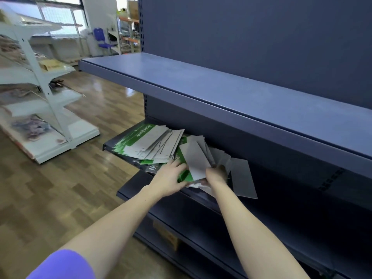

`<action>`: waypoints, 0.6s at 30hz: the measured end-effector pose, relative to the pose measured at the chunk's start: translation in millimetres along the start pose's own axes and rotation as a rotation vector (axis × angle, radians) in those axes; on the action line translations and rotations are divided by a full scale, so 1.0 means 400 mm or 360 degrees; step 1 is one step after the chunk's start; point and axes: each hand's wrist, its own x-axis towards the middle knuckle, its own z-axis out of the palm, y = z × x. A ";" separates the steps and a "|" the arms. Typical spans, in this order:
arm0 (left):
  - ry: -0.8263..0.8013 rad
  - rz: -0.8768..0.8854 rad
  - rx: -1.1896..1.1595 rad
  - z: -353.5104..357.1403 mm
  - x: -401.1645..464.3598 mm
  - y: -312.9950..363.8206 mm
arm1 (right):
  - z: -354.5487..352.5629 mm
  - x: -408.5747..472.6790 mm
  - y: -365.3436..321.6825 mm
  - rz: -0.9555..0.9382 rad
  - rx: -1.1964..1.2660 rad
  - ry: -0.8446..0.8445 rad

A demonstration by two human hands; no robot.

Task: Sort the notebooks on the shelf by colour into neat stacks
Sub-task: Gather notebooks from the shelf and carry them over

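A person's left hand (170,178) lies with straightened fingers flat against the green cover of a notebook (184,174) at the front of a dark blue shelf (128,149), while the right hand (216,174), just beside it at 3 o'clock, curls round the lower edge of a fan of grey notebooks (196,156); how many it grips is hard to tell, since the fingers are tucked beneath the covers. A single grey notebook (242,178) juts over the shelf's front edge at 3 o'clock from the right hand. At 10 o'clock from the hands, a loose heap of green-and-grey notebooks (147,142) sprawls across the left end of the same shelf, the top one showing the printed word "Notebook". Directly above, at 12 o'clock, runs a wider upper shelf (221,93) of the same blue unit, backed by a tall blue panel (261,37). Below the hands, at 6 o'clock, a brown cardboard box (167,236) sits on a lower shelf. A purple sleeve (64,266) covers the upper left arm at 7 o'clock. Across the wooden floor (60,188), at 9 o'clock, stands a white display rack (46,109) holding printed items, and a blue chair (103,40) is seen far back at 11 o'clock near the windows.
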 end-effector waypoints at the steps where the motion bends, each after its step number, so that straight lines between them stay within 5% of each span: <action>1: -0.0013 -0.0036 0.0027 0.004 0.005 0.006 | -0.012 0.005 0.008 0.0010 0.0044 0.0064; 6: 0.0013 -0.0174 -0.0046 0.016 0.041 0.043 | -0.074 0.010 0.060 -0.0039 0.0051 0.0372; 11: -0.0219 -0.0324 0.0000 0.043 0.093 0.042 | -0.095 0.006 0.089 -0.0021 0.0107 0.0384; 18: 0.0001 -0.0123 0.0106 0.060 0.089 0.020 | -0.099 -0.021 0.106 0.0047 0.0269 0.0485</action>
